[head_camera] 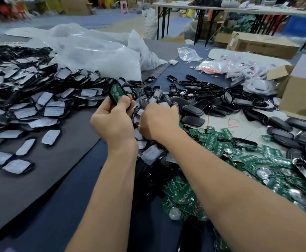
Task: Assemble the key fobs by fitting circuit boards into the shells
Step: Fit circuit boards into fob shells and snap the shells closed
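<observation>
Cluttered table (61, 220), left hand (114, 120) raised, grip clamped on shell (116, 93), right hand (157, 120) knuckles-up, grip unclear.

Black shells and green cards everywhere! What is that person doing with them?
A person is putting key fobs together. The left hand holds a black shell with a green circuit board sitting in it. The right hand digs into the heap of shells in the middle; whether it grips one is hidden. Loose boards lie to the right, and film-covered shells are piled on the left.
</observation>
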A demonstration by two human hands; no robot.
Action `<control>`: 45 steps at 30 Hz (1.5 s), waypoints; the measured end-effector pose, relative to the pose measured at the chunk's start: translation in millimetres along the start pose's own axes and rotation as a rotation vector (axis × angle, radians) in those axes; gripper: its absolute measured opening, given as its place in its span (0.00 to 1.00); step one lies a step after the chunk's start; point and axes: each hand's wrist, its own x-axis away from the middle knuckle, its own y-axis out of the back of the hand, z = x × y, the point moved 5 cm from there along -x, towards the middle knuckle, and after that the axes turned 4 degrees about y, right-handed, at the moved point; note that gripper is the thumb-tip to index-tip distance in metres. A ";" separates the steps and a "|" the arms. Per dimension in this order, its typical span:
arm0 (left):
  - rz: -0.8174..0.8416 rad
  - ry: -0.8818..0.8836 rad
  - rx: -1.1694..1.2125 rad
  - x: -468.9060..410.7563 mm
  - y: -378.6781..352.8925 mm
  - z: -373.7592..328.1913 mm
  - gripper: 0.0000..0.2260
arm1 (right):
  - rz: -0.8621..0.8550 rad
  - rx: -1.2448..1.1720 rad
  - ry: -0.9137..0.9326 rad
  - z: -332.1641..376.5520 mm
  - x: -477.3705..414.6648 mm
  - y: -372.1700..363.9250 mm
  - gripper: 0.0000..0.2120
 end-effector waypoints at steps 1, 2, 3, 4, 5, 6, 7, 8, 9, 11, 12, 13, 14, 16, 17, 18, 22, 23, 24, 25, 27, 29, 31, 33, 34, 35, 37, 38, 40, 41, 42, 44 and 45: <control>0.003 0.009 0.003 1.1 -1.2 1.1 0.06 | 0.016 -0.025 -0.017 -3.6 0.6 -0.2 0.07; 0.007 0.014 0.003 1.9 -2.0 2.0 0.06 | 0.006 -0.019 -0.014 -4.9 2.3 -0.2 0.06; 0.013 0.012 -0.007 2.8 -2.4 2.8 0.06 | -0.012 0.006 -0.005 -4.7 6.6 -1.3 0.05; 0.021 0.007 -0.019 3.5 -2.7 3.0 0.07 | -0.040 0.023 -0.007 -4.0 12.8 -1.9 0.06; 0.030 0.002 -0.026 3.9 -3.2 3.2 0.07 | -0.093 0.018 -0.005 -3.3 19.6 -1.2 0.07; 0.035 0.000 -0.029 4.4 -3.2 3.3 0.08 | -0.157 -0.001 -0.012 -4.5 25.7 0.0 0.06; 0.034 0.001 -0.030 4.7 -2.8 3.4 0.07 | -0.203 -0.033 -0.015 -7.0 31.8 0.6 0.04; 0.031 0.004 -0.031 5.2 -2.2 3.4 0.07 | -0.236 -0.096 -0.029 -11.7 37.2 0.9 0.06; 0.032 0.004 -0.034 5.2 -1.9 3.7 0.07 | -0.258 -0.221 -0.057 -18.6 42.1 1.5 0.10; 0.063 -0.008 -0.069 7.3 -4.0 6.1 0.08 | -0.312 -0.614 -0.153 -33.9 57.0 7.2 0.15; 0.094 -0.007 -0.100 9.8 -6.6 9.1 0.08 | -0.359 -0.816 -0.202 -43.4 66.2 10.0 0.15; 0.129 0.006 -0.132 13.4 -10.1 13.7 0.08 | -0.410 -0.992 -0.249 -54.2 77.2 13.5 0.14; 0.166 0.031 -0.158 17.9 -14.0 19.0 0.08 | -0.451 -1.148 -0.288 -66.3 88.6 15.8 0.14; 0.259 0.102 -0.203 30.9 -23.1 32.4 0.08 | -0.492 -1.403 -0.359 -93.1 114.7 20.4 0.13; 0.315 0.142 -0.229 39.6 -28.6 40.0 0.07 | -0.499 -1.479 -0.395 -106.3 128.0 23.3 0.13; 0.374 0.180 -0.262 49.8 -33.9 47.1 0.06 | -0.500 -1.518 -0.428 -118.3 141.4 25.7 0.12; 0.621 0.300 -0.362 91.0 -52.3 72.6 0.05 | -0.556 -1.587 -0.525 -148.5 176.8 23.1 0.12; 0.670 0.305 -0.393 99.3 -55.2 76.6 0.06 | -0.567 -1.600 -0.545 -151.9 181.3 20.7 0.12; 0.711 0.297 -0.446 105.2 -57.4 79.9 0.11 | -0.572 -1.616 -0.563 -154.2 183.8 17.4 0.11; 0.758 0.275 -0.516 109.3 -59.4 82.7 0.15 | -0.577 -1.634 -0.576 -155.4 185.1 14.6 0.10; 0.849 0.202 -0.599 119.3 -62.7 82.0 0.15 | -0.589 -1.638 -0.578 -155.9 187.2 10.7 0.10; 0.878 0.168 -0.628 124.2 -64.7 82.6 0.14 | -0.606 -1.618 -0.577 -156.3 189.0 8.7 0.09; 0.850 0.132 -0.657 123.9 -64.5 83.3 0.12 | -0.620 -1.612 -0.586 -156.5 190.9 8.1 0.09; 0.800 0.081 -0.705 122.0 -61.7 83.1 0.07 | -0.635 -1.638 -0.602 -158.7 192.1 8.0 0.08; 0.785 0.075 -0.722 121.8 -60.0 82.8 0.08 | -0.643 -1.656 -0.610 -159.7 192.2 7.9 0.08; 0.788 0.096 -0.713 122.8 -58.7 82.5 0.11 | -0.653 -1.674 -0.616 -160.4 192.4 7.5 0.08; 0.845 0.163 -0.635 126.9 -58.8 82.2 0.12 | -0.684 -1.708 -0.629 -161.0 192.8 6.7 0.08; 0.881 0.181 -0.600 130.3 -60.3 81.5 0.10 | -0.704 -1.719 -0.641 -161.4 193.3 6.3 0.07; 0.933 0.166 -0.597 135.8 -61.9 80.4 0.07 | -0.748 -1.733 -0.664 -162.6 194.6 5.6 0.07; 0.950 0.143 -0.616 138.6 -62.0 80.5 0.08 | -0.770 -1.741 -0.672 -163.4 195.2 5.1 0.07; 0.959 0.121 -0.637 140.8 -61.8 80.9 0.08 | -0.787 -1.749 -0.675 -163.8 195.5 5.1 0.07; 0.947 0.097 -0.643 142.1 -60.7 81.6 0.08 | -0.789 -1.753 -0.663 -163.5 195.7 5.8 0.06; 0.930 0.094 -0.636 140.9 -60.2 81.1 0.09 | -0.779 -1.744 -0.653 -163.0 195.5 6.1 0.06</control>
